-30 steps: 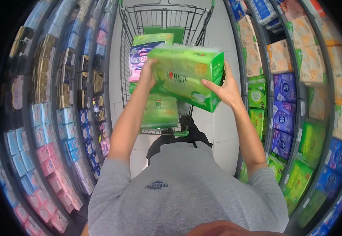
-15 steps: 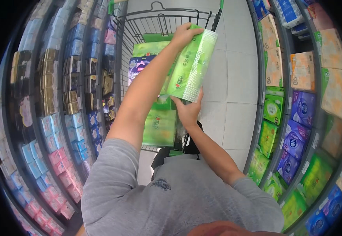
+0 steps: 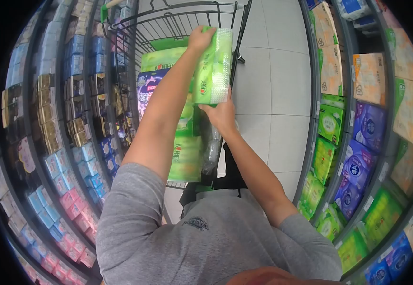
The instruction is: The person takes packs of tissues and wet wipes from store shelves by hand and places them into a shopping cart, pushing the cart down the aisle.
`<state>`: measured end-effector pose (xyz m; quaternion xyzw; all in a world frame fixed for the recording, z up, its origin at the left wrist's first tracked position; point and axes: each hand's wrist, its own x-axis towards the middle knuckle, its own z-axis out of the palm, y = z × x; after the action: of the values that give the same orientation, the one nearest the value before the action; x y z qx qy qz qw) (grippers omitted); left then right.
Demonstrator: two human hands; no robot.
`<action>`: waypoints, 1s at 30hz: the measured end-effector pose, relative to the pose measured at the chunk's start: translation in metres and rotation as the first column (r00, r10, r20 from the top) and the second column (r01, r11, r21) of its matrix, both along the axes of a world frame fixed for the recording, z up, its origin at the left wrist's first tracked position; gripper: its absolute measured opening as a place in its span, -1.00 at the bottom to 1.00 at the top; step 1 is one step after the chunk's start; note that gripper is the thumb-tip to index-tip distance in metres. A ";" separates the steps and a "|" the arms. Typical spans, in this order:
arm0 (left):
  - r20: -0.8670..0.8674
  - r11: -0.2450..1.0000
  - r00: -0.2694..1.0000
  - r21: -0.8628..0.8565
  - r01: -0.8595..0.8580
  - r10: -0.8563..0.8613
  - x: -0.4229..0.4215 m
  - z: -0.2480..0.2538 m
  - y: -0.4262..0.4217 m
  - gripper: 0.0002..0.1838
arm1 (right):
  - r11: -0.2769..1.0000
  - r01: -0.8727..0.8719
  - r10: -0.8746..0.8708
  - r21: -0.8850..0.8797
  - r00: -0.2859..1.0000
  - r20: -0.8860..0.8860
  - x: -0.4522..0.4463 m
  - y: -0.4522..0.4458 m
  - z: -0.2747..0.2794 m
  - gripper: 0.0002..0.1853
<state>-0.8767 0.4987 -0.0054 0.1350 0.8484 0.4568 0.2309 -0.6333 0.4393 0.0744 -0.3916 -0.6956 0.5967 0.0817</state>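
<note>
A long green plastic-wrapped tissue pack [image 3: 208, 69] with a white dotted side is held over the right side of the shopping cart [image 3: 178, 12]. My left hand [image 3: 201, 39] is closed on its far end. My right hand [image 3: 222, 115] grips the near end, thumb on the corner. Beneath lie more packs in the cart: a green pack [image 3: 161, 58] at the far side, a dark purple pack [image 3: 145, 88] partly behind my left forearm, and another green pack [image 3: 186, 159] close to my body. A clear plastic-wrapped item [image 3: 211, 152] shows beside that one.
Shelves of small blue, pink and gold packs [image 3: 73, 204] stand along the left. Shelves on the right hold larger orange packs [image 3: 370, 80], purple packs [image 3: 357, 164] and green packs [image 3: 330, 124]. Between the cart and the right shelves runs a pale tiled floor [image 3: 289, 80].
Both hands and the tissue pack have moved left, and the pack now stands more upright in view, over the cart's right side. The cart also sits further left in view.
</note>
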 end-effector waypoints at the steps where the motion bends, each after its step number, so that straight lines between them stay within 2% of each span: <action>1: -0.002 1.000 1.000 0.003 -0.004 0.004 -0.002 -0.015 -0.001 -0.65 | 1.000 -0.004 0.004 0.003 1.000 -0.002 -0.002 0.003 -0.009 0.11; 3: -0.014 0.998 0.998 -0.029 0.055 -0.056 -0.004 -0.033 -0.007 -0.60 | 0.995 -0.080 0.070 0.054 0.984 0.164 -0.005 0.007 -0.033 0.04; 4: 0.129 0.991 0.986 -0.067 0.113 -0.104 0.004 -0.020 -0.014 -0.46 | 0.982 -0.137 0.102 0.129 0.963 0.249 -0.008 0.014 -0.020 -0.04; 5: 0.124 0.992 0.988 -0.071 0.106 -0.097 0.014 -0.017 -0.022 -0.46 | 0.982 -0.143 0.109 0.127 0.964 0.244 -0.010 0.017 -0.018 -0.04; 7: -0.023 0.985 0.985 -0.026 0.170 -0.170 0.031 -0.026 -0.040 -0.35 | 0.940 -0.293 0.194 0.173 0.880 0.434 -0.016 0.023 -0.019 -0.27; 8: -0.028 0.986 0.986 -0.030 0.163 -0.164 0.039 -0.024 -0.048 -0.35 | 0.939 -0.298 0.201 0.172 0.881 0.428 -0.015 0.024 -0.018 -0.27; 10: -0.008 0.975 0.978 -0.080 0.207 -0.208 0.063 -0.006 -0.072 -0.29 | 0.884 -0.378 0.223 0.274 0.857 0.465 -0.012 0.022 -0.018 -0.53; 11: -0.018 0.977 0.980 -0.083 0.197 -0.200 0.075 0.004 -0.084 -0.29 | 0.881 -0.383 0.231 0.277 0.859 0.456 -0.012 0.021 -0.017 -0.53; 13: -0.051 0.978 0.981 -0.106 0.179 -0.185 0.099 0.021 -0.110 -0.30 | 0.843 -0.397 0.192 0.363 0.852 0.488 -0.012 0.018 -0.011 -0.69; 14: -0.062 0.980 0.982 -0.101 0.172 -0.178 0.107 0.029 -0.126 -0.30 | 0.821 -0.501 0.278 0.274 0.769 0.576 -0.014 0.018 -0.007 -0.62; 15: -0.054 0.971 0.972 -0.084 0.223 -0.228 0.117 0.033 -0.144 -0.30 | 0.816 -0.504 0.278 0.285 0.773 0.571 -0.009 0.011 -0.009 -0.62; 17: 0.004 0.950 0.952 -0.068 0.305 -0.305 0.139 0.057 -0.181 -0.31 | 0.772 -0.313 0.118 0.554 0.926 0.359 0.014 -0.012 -0.021 -0.54; 18: 0.003 0.949 0.949 -0.014 0.316 -0.316 0.149 0.044 -0.206 -0.42 | 0.785 -0.307 0.147 0.539 0.937 0.318 0.028 -0.024 -0.013 -0.39; 19: 0.061 0.947 0.945 0.038 0.319 -0.321 0.160 0.052 -0.232 -0.48 | 0.779 -0.304 0.144 0.548 0.938 0.316 0.047 -0.039 -0.008 -0.39; 20: 0.115 0.942 0.937 0.090 0.322 -0.331 0.171 0.062 -0.261 -0.54 | 0.666 -0.282 0.155 0.691 0.958 0.242 0.068 -0.056 -0.007 -0.35; 21: 0.003 0.955 0.955 0.028 0.295 -0.295 0.181 0.067 -0.290 -0.60 | 0.531 -0.237 0.177 0.813 0.970 0.167 0.088 -0.074 -0.008 -0.30; 24: -0.391 0.992 0.912 -0.077 0.102 -0.124 0.203 0.066 -0.383 -0.68 | 0.749 -0.238 0.165 0.618 0.971 0.174 0.164 -0.137 -0.030 -0.25; 25: -0.434 0.995 0.901 -0.092 -0.027 -0.016 0.209 0.072 -0.412 -0.68 | 0.802 -0.249 0.165 0.544 0.966 0.200 0.188 -0.155 -0.038 -0.26; 27: -0.478 0.965 0.867 -0.130 -0.228 0.140 0.218 0.076 -0.472 -0.68 | 0.936 -0.312 0.248 0.165 0.914 0.320 0.212 -0.179 -0.005 -0.27; 28: -0.481 0.939 0.856 -0.164 -0.302 0.191 0.223 0.070 -0.500 -0.67 | 0.936 -0.300 0.232 0.182 0.919 0.319 0.225 -0.190 -0.007 -0.27; 29: -0.482 0.944 0.856 -0.151 -0.292 0.188 0.232 0.062 -0.522 -0.67 | 0.924 -0.349 0.266 0.156 0.881 0.391 0.240 -0.201 -0.016 -0.27; 30: -0.464 0.920 0.873 -0.257 -0.295 0.150 0.242 0.054 -0.544 -0.67 | 0.911 -0.394 0.301 0.120 0.836 0.460 0.250 -0.209 -0.028 -0.27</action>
<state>-0.6350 -0.0453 0.0489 0.0948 0.9507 0.2951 -0.0007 -0.3833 0.2301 0.0462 -0.3693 -0.8148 0.4232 -0.1437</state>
